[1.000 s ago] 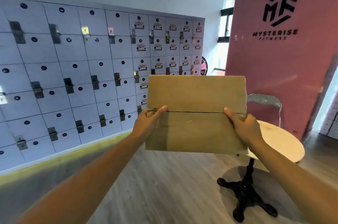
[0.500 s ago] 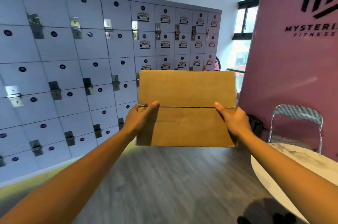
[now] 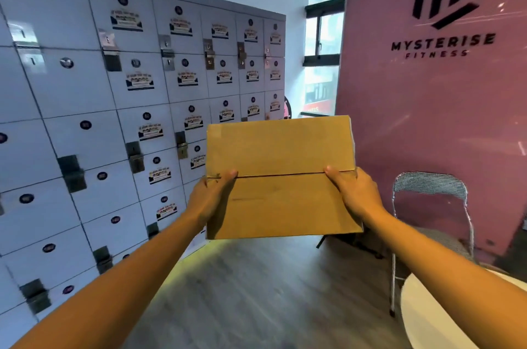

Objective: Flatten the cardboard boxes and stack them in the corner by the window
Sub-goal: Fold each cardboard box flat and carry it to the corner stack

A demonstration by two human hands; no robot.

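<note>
Two bare hands are holding a flat brown cardboard box (image 3: 281, 177) upright in mid-air: the left hand (image 3: 209, 199) is gripping its left edge, the right hand (image 3: 356, 194) its right edge, thumbs lying along the centre seam, facing the window (image 3: 322, 63) beyond white lockers (image 3: 114, 120).

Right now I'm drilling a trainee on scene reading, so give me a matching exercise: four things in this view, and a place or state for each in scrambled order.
Things:
1. cardboard box
2. folding chair
3. lockers
4. window

Places or states:
A. between the lockers and the pink wall
B. along the left wall
C. held at both sides by the left hand and right hand
D. in front of the pink wall, unoccupied

Pairs: 1-C, 2-D, 3-B, 4-A
</note>
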